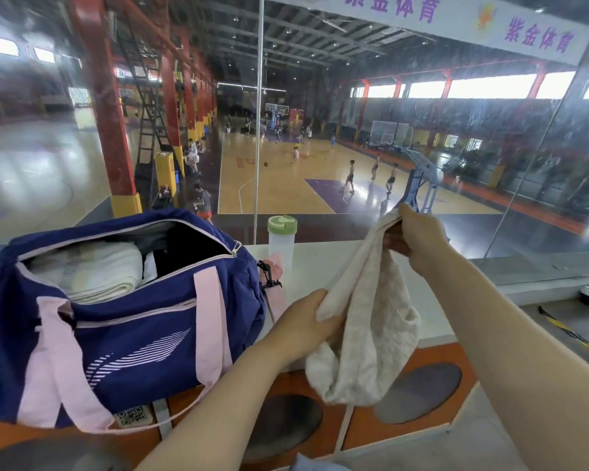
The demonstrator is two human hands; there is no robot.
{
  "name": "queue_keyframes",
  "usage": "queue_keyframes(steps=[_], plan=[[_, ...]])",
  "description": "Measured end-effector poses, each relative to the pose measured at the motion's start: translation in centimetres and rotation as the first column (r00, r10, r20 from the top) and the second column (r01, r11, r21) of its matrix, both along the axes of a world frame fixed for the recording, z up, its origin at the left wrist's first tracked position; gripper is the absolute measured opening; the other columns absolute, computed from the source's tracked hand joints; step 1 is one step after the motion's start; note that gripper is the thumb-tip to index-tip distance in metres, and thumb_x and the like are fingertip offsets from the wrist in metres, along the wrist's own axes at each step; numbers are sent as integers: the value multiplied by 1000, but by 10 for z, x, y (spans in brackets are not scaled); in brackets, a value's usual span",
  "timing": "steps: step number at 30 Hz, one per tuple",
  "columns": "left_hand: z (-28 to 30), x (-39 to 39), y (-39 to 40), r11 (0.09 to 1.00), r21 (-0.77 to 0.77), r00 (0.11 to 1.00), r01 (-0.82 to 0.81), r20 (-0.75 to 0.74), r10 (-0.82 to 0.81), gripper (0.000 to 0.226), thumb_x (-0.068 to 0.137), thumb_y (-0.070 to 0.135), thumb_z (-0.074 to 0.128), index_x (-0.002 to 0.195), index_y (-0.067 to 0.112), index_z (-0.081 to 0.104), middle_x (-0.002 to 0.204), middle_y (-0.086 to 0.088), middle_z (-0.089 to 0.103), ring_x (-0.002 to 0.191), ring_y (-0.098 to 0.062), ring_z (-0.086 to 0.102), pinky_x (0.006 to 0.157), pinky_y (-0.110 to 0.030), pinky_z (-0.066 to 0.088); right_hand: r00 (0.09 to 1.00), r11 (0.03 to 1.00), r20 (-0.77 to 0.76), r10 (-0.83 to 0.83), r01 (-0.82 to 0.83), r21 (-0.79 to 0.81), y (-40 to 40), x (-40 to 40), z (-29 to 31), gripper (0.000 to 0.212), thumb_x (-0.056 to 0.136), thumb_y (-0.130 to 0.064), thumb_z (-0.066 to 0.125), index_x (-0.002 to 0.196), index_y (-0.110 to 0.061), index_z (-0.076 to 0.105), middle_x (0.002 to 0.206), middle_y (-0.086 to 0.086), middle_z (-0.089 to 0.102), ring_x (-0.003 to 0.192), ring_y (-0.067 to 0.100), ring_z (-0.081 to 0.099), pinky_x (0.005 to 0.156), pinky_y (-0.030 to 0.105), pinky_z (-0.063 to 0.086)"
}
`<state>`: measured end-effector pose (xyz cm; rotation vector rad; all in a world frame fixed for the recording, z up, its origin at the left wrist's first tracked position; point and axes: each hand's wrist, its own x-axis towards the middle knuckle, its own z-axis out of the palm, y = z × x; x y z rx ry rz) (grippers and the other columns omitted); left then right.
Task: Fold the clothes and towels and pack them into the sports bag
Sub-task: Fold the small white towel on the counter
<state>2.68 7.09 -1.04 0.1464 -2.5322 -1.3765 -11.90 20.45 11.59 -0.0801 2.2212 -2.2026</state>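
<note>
Hands [306, 321] [419, 232] pinch cream towel [371, 328] beside open sports bag [133, 334].

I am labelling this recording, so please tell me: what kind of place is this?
Probably a viewing area above an indoor sports hall: a basketball court with hoops lies beyond a glass pane, and a sports bag sits nearby.

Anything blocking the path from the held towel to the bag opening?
Nothing visible. The towel hangs between both hands, right of the bag. The zip is open; a folded white towel fills the left part, the right part looks free.
</note>
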Motion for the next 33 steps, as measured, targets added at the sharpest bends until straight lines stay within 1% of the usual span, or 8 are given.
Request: queue_keyframes(steps=[4, 9, 19, 23, 25, 28, 30, 33], plan=[[10, 15, 5, 934, 357, 999, 27, 14, -34, 19, 91, 39, 63, 104, 25, 64, 98, 7, 72, 90, -6, 67, 84, -27, 55, 997, 983, 67, -36, 48, -179, 25, -13, 18, 17, 97, -20, 55, 90, -5, 61, 58, 7, 64, 40, 16, 63, 42, 25, 52], [35, 23, -11, 532, 826, 972, 186, -76, -222, 57, 84, 18, 63, 136, 0, 49, 132, -19, 60, 125, -32, 56, 110, -44, 41, 997, 945, 59, -41, 58, -321, 49, -9, 45, 13, 95, -16, 55, 99, -4, 60, 88, 12, 63, 47, 18, 68, 46, 28, 56], [135, 37, -63, 979, 188, 987, -82, 152, 53, 21, 92, 14, 65, 110, 4, 61, 101, -14, 65, 86, -21, 66, 70, -30, 60, 1000, 924, -19, 4, -11, -383, 62, 26, 104, 17, 98, -2, 48, 82, -3, 53, 77, 10, 60, 67, 24, 68, 60, 41, 61], [156, 42, -70, 860, -425, 942, -283, 45, 333, 16, 90, 28, 60, 89, 12, 57, 80, -8, 63, 65, -21, 57, 57, -31, 45, 998, 939, -48, 38, -52, -340, 59, 32, 109, 16, 100, -8, 49, 85, -4, 53, 81, 12, 61, 82, 32, 71, 61, 43, 61], [158, 45, -65, 817, -496, 934, -295, 29, 355, 23, 91, 35, 56, 83, 14, 56, 78, -8, 63, 62, -22, 55, 56, -30, 41, 997, 929, -47, 62, -75, -362, 58, 34, 110, 14, 100, -9, 49, 88, -4, 54, 88, 14, 65, 88, 33, 72, 55, 37, 62], [159, 53, -52, 963, 116, 965, -245, 128, 230, 33, 89, 45, 64, 96, 12, 66, 79, -5, 65, 65, -18, 59, 54, -26, 49, 997, 917, -48, 67, -81, -390, 59, 38, 111, 16, 100, -9, 46, 87, -5, 54, 88, 13, 65, 88, 32, 72, 55, 35, 61], [160, 60, -48, 821, 556, 988, -132, 137, 66, 36, 90, 39, 65, 112, 10, 67, 93, -5, 73, 81, -16, 69, 69, -29, 58, 997, 921, -45, 61, -74, -382, 61, 40, 110, 18, 101, -9, 44, 86, -7, 54, 87, 12, 65, 88, 31, 71, 62, 38, 62], [158, 71, -60, 625, 780, 997, -35, 71, -33, 25, 94, 22, 60, 113, 7, 64, 102, -8, 70, 92, -18, 69, 77, -31, 61, 997, 915, -36, 72, -81, -396, 67, 37, 109, 20, 101, -7, 41, 87, -6, 55, 86, 12, 65, 88, 30, 70, 68, 40, 62]])
